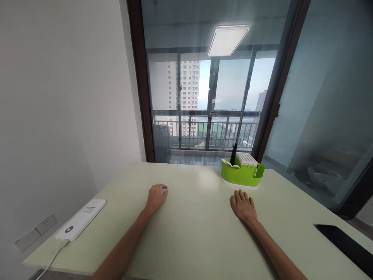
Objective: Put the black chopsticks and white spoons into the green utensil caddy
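My left hand rests on the pale table, its fingers loosely bent and the thumb a little apart from them, with nothing held. Palm down on the same tabletop, my right hand lies flat with its fingers slightly spread. Just beyond its fingertips, not touching, stands a green desk organizer with a white base. A black upright stick-like item stands in the organizer, beside a white slotted part.
A white power strip lies at the table's left edge, its cable running off the front corner. At the right edge is a flat black object, partly cut off. Behind the table is a glass door; a white wall borders the left.
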Action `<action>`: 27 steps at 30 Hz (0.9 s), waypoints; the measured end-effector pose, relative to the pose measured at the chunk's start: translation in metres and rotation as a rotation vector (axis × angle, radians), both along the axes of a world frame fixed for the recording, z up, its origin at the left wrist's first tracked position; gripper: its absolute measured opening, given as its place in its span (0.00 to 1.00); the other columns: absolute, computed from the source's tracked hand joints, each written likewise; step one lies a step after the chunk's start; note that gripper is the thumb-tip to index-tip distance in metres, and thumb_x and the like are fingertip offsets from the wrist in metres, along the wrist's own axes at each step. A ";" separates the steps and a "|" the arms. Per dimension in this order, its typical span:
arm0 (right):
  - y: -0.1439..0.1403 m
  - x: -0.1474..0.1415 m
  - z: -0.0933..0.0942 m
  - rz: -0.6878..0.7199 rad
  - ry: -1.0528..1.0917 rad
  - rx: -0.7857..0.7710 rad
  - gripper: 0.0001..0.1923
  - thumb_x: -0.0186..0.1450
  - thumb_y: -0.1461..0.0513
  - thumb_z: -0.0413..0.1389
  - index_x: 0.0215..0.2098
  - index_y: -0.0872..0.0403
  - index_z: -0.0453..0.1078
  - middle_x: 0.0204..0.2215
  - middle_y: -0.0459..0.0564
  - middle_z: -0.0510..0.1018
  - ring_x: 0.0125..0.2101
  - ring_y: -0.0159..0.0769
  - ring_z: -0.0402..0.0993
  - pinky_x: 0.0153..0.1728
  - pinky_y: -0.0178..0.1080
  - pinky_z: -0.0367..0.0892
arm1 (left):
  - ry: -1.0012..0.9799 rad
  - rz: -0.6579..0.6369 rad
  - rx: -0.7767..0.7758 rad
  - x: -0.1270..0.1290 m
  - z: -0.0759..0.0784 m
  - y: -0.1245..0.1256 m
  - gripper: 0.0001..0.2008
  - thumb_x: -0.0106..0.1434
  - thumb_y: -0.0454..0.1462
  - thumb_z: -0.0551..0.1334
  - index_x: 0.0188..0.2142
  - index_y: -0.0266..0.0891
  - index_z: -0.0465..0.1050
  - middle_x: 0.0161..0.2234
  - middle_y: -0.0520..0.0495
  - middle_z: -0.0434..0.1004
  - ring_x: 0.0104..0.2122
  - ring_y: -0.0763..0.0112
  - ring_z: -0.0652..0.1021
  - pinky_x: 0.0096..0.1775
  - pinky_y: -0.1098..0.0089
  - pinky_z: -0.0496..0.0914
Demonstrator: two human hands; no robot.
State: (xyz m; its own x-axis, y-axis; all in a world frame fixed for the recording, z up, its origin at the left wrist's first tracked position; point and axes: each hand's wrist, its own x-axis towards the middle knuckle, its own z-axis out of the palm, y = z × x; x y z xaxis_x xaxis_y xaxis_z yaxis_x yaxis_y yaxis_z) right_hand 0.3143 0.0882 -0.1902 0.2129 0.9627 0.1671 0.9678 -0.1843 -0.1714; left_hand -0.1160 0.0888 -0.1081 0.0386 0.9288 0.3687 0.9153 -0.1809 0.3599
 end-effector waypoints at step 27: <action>-0.007 -0.004 0.003 0.005 0.005 -0.024 0.36 0.73 0.50 0.34 0.72 0.60 0.54 0.72 0.58 0.53 0.71 0.50 0.44 0.67 0.54 0.40 | 0.311 0.103 -0.072 0.008 -0.032 0.008 0.29 0.73 0.44 0.46 0.67 0.34 0.61 0.70 0.34 0.57 0.70 0.46 0.56 0.67 0.49 0.49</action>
State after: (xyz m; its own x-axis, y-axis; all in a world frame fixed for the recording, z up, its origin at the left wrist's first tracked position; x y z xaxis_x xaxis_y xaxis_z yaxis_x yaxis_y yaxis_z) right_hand 0.3108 0.0816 -0.1871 0.2092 0.9674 0.1426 0.9678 -0.1840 -0.1721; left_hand -0.1078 0.0968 -0.1405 0.0435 0.9570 0.2868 0.9954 -0.0660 0.0692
